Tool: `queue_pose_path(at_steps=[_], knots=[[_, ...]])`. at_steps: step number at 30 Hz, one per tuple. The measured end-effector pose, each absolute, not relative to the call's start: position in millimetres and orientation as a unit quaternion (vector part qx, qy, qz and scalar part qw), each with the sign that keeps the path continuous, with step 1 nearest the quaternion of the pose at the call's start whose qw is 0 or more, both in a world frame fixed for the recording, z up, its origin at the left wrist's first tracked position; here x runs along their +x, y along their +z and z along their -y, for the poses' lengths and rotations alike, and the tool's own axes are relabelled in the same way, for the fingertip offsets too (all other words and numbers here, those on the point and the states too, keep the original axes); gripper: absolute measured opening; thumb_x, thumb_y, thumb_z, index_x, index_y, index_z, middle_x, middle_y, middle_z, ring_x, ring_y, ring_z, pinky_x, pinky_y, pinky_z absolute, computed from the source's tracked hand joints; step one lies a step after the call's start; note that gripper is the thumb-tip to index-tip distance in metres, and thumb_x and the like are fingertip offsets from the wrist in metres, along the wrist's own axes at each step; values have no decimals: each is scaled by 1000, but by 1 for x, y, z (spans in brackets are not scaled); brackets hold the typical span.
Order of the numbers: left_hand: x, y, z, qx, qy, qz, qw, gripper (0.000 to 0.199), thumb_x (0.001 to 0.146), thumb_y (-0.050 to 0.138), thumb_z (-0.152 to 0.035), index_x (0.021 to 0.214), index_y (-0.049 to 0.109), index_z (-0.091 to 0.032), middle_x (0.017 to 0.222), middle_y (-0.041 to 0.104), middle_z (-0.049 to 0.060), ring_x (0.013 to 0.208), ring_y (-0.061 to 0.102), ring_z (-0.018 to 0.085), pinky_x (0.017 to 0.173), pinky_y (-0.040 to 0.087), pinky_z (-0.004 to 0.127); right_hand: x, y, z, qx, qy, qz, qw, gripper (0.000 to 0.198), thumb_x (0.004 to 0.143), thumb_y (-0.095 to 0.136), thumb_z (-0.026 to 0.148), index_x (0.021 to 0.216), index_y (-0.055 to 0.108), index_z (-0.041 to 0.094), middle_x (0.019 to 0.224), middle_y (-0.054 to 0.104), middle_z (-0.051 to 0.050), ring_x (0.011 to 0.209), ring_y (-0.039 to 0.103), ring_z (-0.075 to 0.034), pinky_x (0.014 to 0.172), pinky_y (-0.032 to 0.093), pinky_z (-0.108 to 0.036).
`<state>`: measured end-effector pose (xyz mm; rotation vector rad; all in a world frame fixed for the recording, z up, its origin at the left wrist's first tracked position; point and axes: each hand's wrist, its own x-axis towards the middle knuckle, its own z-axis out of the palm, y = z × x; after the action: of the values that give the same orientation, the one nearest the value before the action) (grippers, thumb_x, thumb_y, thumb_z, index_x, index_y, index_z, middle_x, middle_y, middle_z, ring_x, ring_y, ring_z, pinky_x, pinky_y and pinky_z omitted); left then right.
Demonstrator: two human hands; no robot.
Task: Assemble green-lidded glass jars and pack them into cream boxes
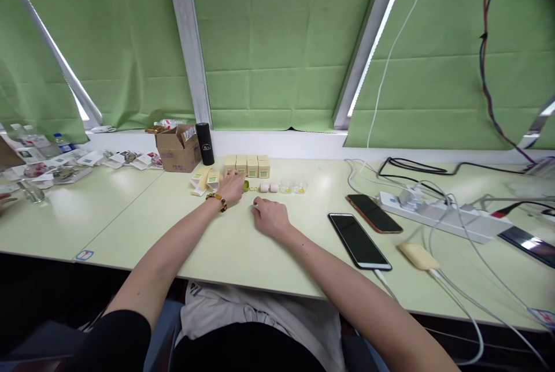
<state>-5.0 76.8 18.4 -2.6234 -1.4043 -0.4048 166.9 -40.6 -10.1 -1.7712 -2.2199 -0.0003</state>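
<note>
My left hand (233, 187), with a beaded bracelet at its wrist, reaches over the table with its fingers stretched out. Its fingertips are close to a row of small cream boxes with green labels (252, 167). Beside that hand is a small green round item (245, 185); whether they touch, I cannot tell. My right hand (271, 216) rests on the tabletop with curled fingers, and what they hold, if anything, is hidden. Ahead of it stand pale pink cylinders (264, 188) and clear round cups with yellow bits (287, 188). Opened cream packaging (199, 181) lies left of my left hand.
A cardboard box (178, 149) and a black bottle (205, 144) stand at the back left. Small packets (91, 158) lie farther left. On the right are a white-edged phone (359, 241), another phone (375, 214), a power strip (446, 216), a cream case (418, 256) and loose cables.
</note>
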Motion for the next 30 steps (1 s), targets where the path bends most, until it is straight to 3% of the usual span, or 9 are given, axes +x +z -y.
queue_pose_path(at_steps=[5, 9, 12, 16, 23, 26, 30], knots=[[-5, 30, -39, -882, -234, 395, 102, 39, 92, 65, -24, 131, 59, -21, 122, 67, 13, 121, 51, 33, 103, 40, 48, 172, -9, 39, -629, 33, 740, 236, 28, 102, 46, 28, 129, 52, 27, 118, 75, -7, 95, 71, -23, 71, 39, -31], [-7, 37, -3, -886, -294, 342, 111, 43, 97, 64, -39, 136, 58, -22, 128, 65, 13, 126, 48, 35, 109, 39, 51, 179, -10, 36, -619, 68, 715, 317, 29, 100, 50, 30, 128, 47, 27, 108, 75, -3, 84, 71, -21, 69, 40, -30], [-7, 33, 11, -885, -321, 324, 90, 46, 96, 66, -46, 136, 61, -24, 128, 67, 13, 128, 48, 35, 111, 39, 52, 183, -12, 35, -589, 87, 710, 376, 36, 95, 52, 28, 129, 43, 26, 112, 74, -3, 80, 71, -19, 69, 44, -30], [-5, 25, 14, -880, -349, 319, 44, 50, 91, 70, -54, 131, 65, -24, 119, 71, 13, 122, 51, 34, 107, 43, 51, 184, -17, 34, -526, 105, 727, 428, 47, 89, 55, 26, 132, 37, 26, 122, 70, -6, 89, 72, -20, 71, 52, -30], [-4, 20, 16, -838, -429, 337, -14, 50, 85, 75, -60, 116, 67, -21, 109, 70, 12, 115, 53, 31, 101, 49, 46, 180, -17, 40, -436, 160, 731, 500, 46, 92, 58, 44, 128, 38, 26, 126, 66, -13, 108, 70, -25, 71, 60, -34], [-1, 16, 18, -817, -459, 341, -71, 45, 90, 70, -59, 113, 66, -20, 108, 67, 11, 114, 56, 28, 100, 51, 44, 177, -16, 41, -412, 157, 725, 529, 43, 94, 58, 45, 127, 40, 26, 123, 65, -12, 109, 69, -24, 70, 61, -33], [5, 11, 19, -788, -481, 338, -183, 48, 102, 47, -61, 108, 68, -18, 110, 63, 13, 109, 60, 25, 101, 52, 43, 177, -16, 42, -422, 125, 720, 537, 40, 93, 60, 43, 125, 43, 26, 123, 61, -11, 107, 65, -23, 74, 61, -35]])
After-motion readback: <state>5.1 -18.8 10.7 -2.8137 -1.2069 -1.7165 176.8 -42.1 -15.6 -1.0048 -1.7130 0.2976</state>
